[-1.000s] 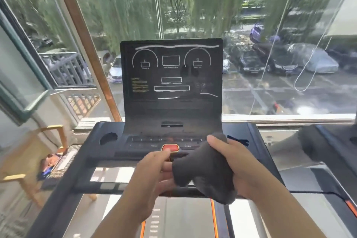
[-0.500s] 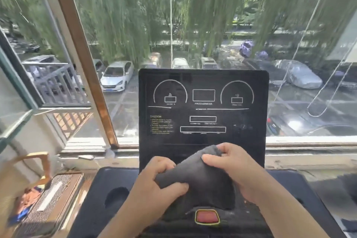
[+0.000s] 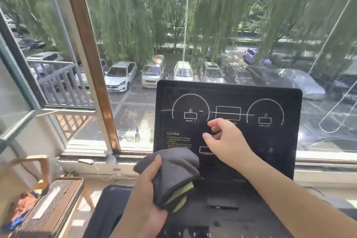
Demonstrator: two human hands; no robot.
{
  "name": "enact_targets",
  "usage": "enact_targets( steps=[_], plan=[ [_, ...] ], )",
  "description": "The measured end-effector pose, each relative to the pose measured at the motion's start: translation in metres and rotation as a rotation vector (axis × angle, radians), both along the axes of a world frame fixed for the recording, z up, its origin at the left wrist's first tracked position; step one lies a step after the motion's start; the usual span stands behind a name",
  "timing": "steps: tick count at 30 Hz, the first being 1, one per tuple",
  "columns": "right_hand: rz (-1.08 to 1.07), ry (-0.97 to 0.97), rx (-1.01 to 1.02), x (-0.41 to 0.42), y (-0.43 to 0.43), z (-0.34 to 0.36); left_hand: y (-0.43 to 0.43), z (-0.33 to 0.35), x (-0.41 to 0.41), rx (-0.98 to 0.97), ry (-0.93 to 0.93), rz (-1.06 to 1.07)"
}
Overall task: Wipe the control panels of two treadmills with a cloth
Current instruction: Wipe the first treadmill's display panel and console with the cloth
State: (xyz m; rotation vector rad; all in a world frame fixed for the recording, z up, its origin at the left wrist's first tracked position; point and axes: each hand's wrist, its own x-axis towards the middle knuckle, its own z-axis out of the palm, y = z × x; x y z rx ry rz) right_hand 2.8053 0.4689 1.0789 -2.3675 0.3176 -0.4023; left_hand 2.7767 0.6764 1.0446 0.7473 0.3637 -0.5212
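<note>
The treadmill's black control panel point(image 3: 270, 141) stands upright in front of me, with white dial outlines and a CAUTION label. My left hand point(image 3: 146, 199) grips a bunched dark grey cloth point(image 3: 173, 172) with a yellow-green underside, held at the panel's lower left corner. My right hand point(image 3: 226, 141) is free of the cloth and hovers in front of the panel's middle, fingers loosely curled and apart, holding nothing. The treadmill's lower console point(image 3: 222, 216) with a slot and number keys lies below the hands.
A large window point(image 3: 193, 25) behind the panel looks onto trees and parked cars. A brown window post point(image 3: 90, 60) rises at left. A striped case point(image 3: 48, 205) and a wooden chair point(image 3: 42, 166) sit at lower left, beside the console.
My right hand has let go of the cloth and risen to the panel's middle. The left hand now holds the cloth alone. The view has moved closer to the panel and tilted up.
</note>
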Motion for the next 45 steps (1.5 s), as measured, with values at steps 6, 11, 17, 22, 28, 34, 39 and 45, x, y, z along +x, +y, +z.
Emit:
enact_targets(
  steps=[6,11,17,22,28,34,39,45],
  plan=[
    [0.068,-0.222,-0.420,0.051,-0.047,0.061,0.001,0.047,0.046,0.541,-0.467,0.337],
    [0.132,-0.052,-0.533,0.083,-0.070,0.072,-0.036,0.064,0.090,0.989,-1.095,0.480],
    [0.052,-0.200,-0.479,0.099,-0.075,0.036,-0.064,0.024,0.182,1.781,-1.519,0.177],
    [-0.030,-0.358,-0.575,0.108,-0.071,0.017,-0.067,0.017,0.209,1.854,-1.627,0.202],
    [-0.099,-0.516,-0.581,0.120,-0.068,0.005,-0.075,-0.047,0.173,1.861,-1.567,0.254],
    [-0.128,-0.552,-0.566,0.121,-0.063,0.005,-0.032,-0.138,0.126,1.931,-1.951,-0.134],
    [-0.141,-0.548,-0.558,0.119,-0.061,0.004,-0.008,-0.066,0.182,1.982,-2.080,-0.019],
    [-0.148,-0.565,-0.545,0.120,-0.060,0.004,-0.061,-0.024,0.187,1.859,-1.460,0.203]
  ],
)
